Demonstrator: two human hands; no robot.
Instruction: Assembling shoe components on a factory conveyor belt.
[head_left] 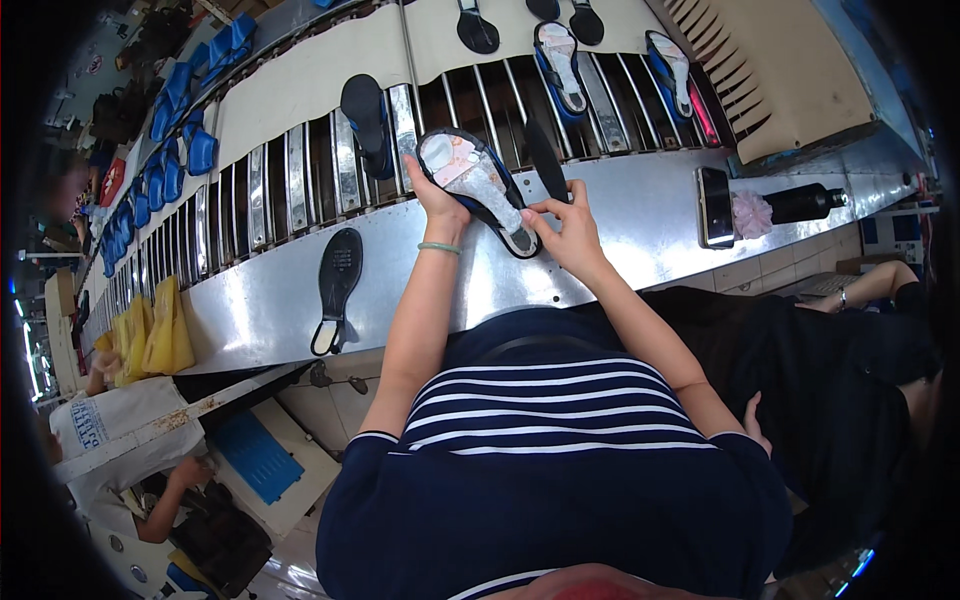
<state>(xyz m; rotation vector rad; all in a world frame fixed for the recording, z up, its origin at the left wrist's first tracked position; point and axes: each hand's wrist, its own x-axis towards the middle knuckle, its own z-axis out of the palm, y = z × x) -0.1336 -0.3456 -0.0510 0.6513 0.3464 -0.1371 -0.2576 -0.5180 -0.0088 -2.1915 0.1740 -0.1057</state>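
A sandal sole (478, 187) with a pale insole is being held just above the metal worktop (640, 215), at its far edge by the slatted conveyor (300, 175). The left hand (437, 197) is gripping the sole's toe end; the right hand (568, 228) is pinching its heel end, fingers narrowed. Judgement: the insole is best pressed from the centre outward while the sole is being steadied. Open room lies right of the sole, before the phone (714, 206); a black sole (336, 288) is lying to its left.

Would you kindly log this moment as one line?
left hand: holds shoe sole | right hand: pinches its near end | under: metal ledge
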